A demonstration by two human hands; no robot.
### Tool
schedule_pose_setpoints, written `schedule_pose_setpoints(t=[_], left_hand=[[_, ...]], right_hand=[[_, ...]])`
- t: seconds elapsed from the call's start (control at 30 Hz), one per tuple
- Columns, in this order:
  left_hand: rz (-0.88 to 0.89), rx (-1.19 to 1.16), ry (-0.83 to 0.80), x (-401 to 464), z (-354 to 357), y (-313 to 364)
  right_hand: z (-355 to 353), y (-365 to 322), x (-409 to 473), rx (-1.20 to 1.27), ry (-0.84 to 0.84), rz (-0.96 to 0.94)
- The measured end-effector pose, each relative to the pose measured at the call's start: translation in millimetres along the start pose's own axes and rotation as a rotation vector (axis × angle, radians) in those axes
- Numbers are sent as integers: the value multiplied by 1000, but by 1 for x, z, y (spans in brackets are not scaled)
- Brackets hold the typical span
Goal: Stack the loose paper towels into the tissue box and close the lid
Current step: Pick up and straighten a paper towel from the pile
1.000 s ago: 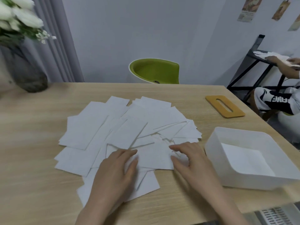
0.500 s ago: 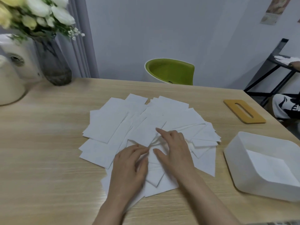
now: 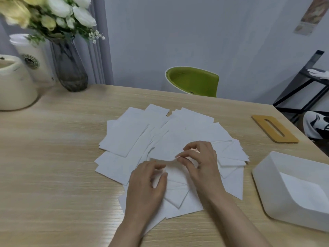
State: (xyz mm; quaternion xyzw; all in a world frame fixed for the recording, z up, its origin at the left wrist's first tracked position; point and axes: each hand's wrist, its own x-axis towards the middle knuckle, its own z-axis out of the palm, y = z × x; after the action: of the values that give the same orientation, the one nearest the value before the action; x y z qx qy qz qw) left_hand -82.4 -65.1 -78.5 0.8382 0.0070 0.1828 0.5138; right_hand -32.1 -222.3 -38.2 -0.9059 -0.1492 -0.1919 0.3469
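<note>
The loose paper towels (image 3: 170, 150) are fanned in an overlapping heap at the middle of the counter (image 3: 53, 166), not squared into a stack. The upper edge of one sheet is seen lifted and bowed between the two hands. The right hand (image 3: 199, 163) is set over the heap's centre, its fingers (image 3: 185, 154) curled and its thumb brought toward them, apparently pinching that raised edge. The left hand (image 3: 147, 182) is rested just beside it on the near sheets, with its fingers bent and thumb tucked close; whether a sheet is pinched there or only pressed down cannot be told. The tissue box (image 3: 267, 184) is stood open at the right, well apart from the heap, and one flat white sheet is seen on its floor. The lid (image 3: 274, 129), tan with a long slot, is laid flat beyond the box near the far right counter edge. The step in hand is judged to be the separating of one sheet for stacking. It would be done well if the neighbouring sheets were held down by the left hand while a single layer was peeled, and if the edges were aligned before transfer. A vase (image 3: 71, 68) of flowers, a cup and a cream pot are noted at far left, a green chair (image 3: 194, 81) behind.
</note>
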Motion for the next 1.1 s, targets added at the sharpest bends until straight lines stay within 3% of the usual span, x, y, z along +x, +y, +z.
schedule_pose_setpoints(t=[0.23, 0.43, 0.63, 0.77, 0.97, 1.1], left_hand=[[-22, -22, 3, 3, 1, 7], [-120, -381, -188, 4, -5, 21], [-208, -625, -136, 5, -14, 33], [-270, -635, -30, 9, -20, 25], [-330, -689, -43, 2, -28, 19], [-354, -644, 54, 0, -36, 10]], right_hand=[[-32, -10, -22, 439, 7, 306], [-44, -17, -19, 765, 54, 501], [-38, -22, -25, 848, 0, 551], [-30, -25, -30, 800, -116, 579], [-13, -37, -30, 814, -111, 597], [-3, -46, -28, 802, -150, 585]])
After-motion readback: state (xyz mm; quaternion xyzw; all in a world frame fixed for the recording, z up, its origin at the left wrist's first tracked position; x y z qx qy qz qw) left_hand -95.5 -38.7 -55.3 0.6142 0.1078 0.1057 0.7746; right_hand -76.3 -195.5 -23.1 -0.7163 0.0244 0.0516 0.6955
